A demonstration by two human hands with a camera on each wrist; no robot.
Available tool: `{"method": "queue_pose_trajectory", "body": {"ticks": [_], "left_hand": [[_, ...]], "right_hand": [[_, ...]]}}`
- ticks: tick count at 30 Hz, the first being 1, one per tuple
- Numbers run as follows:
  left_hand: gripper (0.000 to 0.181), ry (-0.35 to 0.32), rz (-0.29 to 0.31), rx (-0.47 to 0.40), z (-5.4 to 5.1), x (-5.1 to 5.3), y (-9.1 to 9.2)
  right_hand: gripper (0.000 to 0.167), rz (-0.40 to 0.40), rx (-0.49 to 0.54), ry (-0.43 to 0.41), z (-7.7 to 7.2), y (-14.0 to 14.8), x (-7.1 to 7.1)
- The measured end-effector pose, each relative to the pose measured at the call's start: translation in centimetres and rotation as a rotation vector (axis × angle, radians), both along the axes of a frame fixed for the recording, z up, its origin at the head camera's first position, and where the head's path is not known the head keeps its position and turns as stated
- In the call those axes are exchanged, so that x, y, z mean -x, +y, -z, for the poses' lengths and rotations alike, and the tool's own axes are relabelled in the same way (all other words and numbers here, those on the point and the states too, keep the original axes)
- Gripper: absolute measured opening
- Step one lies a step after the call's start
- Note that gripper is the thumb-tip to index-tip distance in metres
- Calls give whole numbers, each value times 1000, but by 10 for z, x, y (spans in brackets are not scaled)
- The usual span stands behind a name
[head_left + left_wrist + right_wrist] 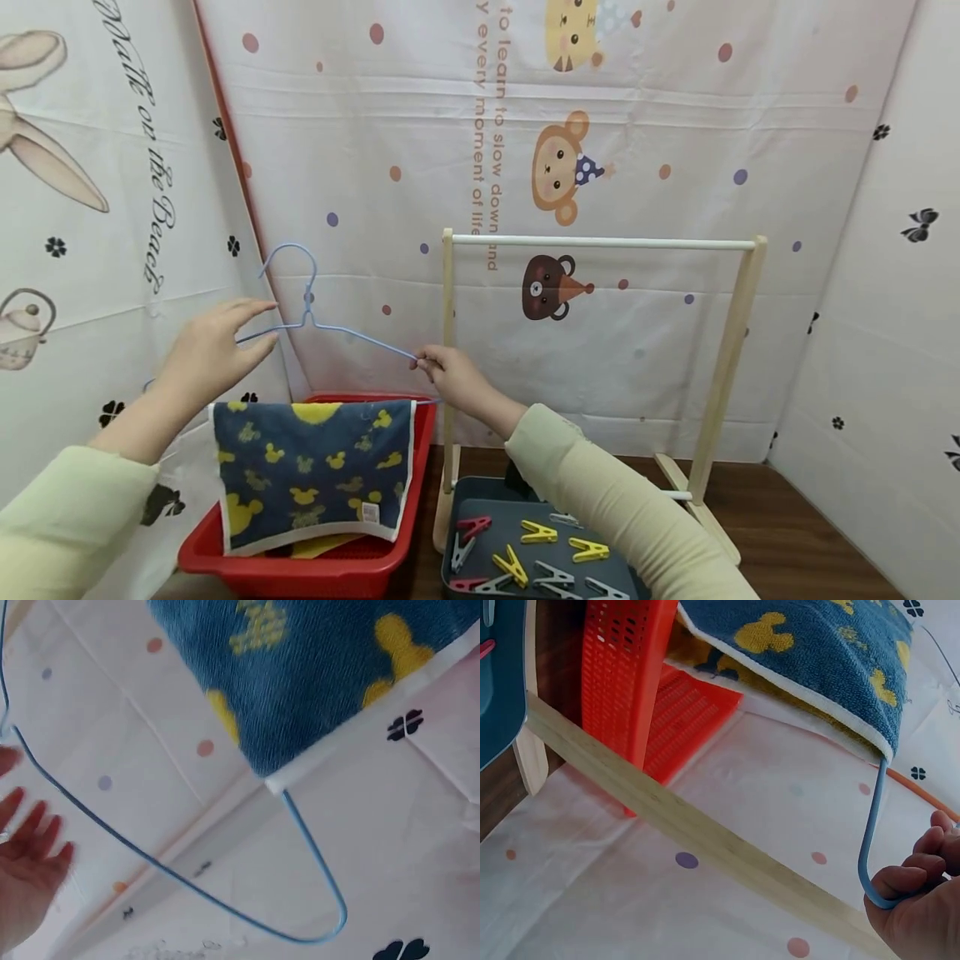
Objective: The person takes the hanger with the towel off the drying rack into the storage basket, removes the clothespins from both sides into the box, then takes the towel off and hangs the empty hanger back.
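Note:
A blue wire clothes hanger (358, 335) hangs in the air, its hook upward. My right hand (453, 379) grips its right shoulder near the end; in the right wrist view the fingers (911, 881) curl round the wire at the bend. My left hand (213, 350) is by the left shoulder, thumb and fingers apart; in the left wrist view this hand (30, 877) shows its fingers spread beside the wire. A dark blue towel (315, 475) with yellow mouse-head shapes and a white border is folded over the hanger's lower bar, above a red basket (315, 567).
A wooden drying rack (720, 375) with a white top rail (600, 242) stands right of the basket. In front of it is a dark tray (525, 510) with several yellow, red and grey clothespins (588, 549). Printed cloth walls surround the brown table (795, 533).

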State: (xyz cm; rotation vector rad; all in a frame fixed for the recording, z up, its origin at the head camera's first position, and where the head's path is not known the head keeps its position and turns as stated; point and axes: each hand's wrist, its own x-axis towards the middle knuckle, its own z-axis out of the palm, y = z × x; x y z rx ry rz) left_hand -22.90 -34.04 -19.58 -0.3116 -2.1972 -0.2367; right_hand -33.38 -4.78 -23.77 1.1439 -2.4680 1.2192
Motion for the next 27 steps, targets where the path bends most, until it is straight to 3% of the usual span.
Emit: {"method": "queue_pose_trajectory", "body": {"ticks": [2,4,6,10,12,16,22,27], "left_hand": [[35,116,76,20,5,-2,8],[29,152,131,63,10,-2,18],[27,53,145,104,13,-2,27],[29,-246,97,189,15,5,38],[30,-322,77,207,16,10,40],[26,-360,70,196,18,17,40],[16,-404,111,188,20,25,41],[7,-391,91,196,23,25,45]], "right_hand": [[26,10,-3,2,-1,1,1],[26,19,-8,5,-4,2,0],[26,28,-6,9,-8,3,0],[25,38,4,12,-16,5,-1],[24,43,4,10,-20,6,-1],[23,63,-5,11,-27,8,-2],[23,73,-13,48,-32,11,0],[23,82,-30,64,-32,13,-1]]}}
